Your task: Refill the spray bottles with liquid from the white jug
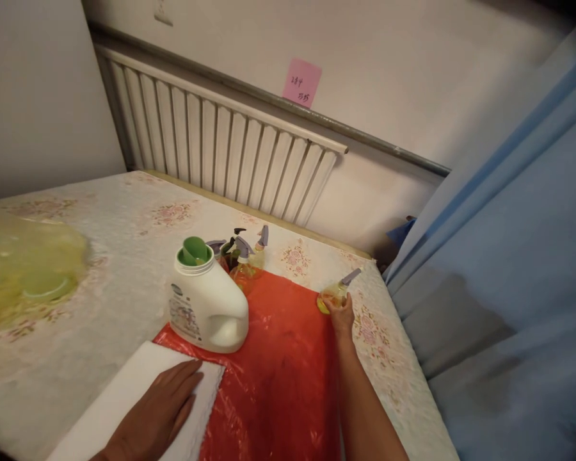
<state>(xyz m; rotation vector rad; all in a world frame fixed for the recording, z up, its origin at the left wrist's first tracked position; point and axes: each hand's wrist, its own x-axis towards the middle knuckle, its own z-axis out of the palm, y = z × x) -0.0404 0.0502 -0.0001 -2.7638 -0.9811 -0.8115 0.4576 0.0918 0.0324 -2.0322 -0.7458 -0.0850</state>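
Note:
My right hand [342,317] is closed around a small spray bottle [335,294] with yellow liquid and a grey trigger, at the far right edge of the red plastic sheet [278,365]. My left hand [160,410] lies flat, fingers stretched, on a folded white cloth [120,390] at the near left. Between them stands a big white detergent jug [206,304] with a green cap. Behind the jug is a cluster of several small spray bottles [244,259] with orange and yellow liquid.
The table [100,256] wears a pale floral cover; its right edge runs close to a blue curtain [509,269]. A yellowish translucent bag or lid [26,269] lies at far left. A white radiator [221,147] and a pink sticky note [301,82] are on the wall behind.

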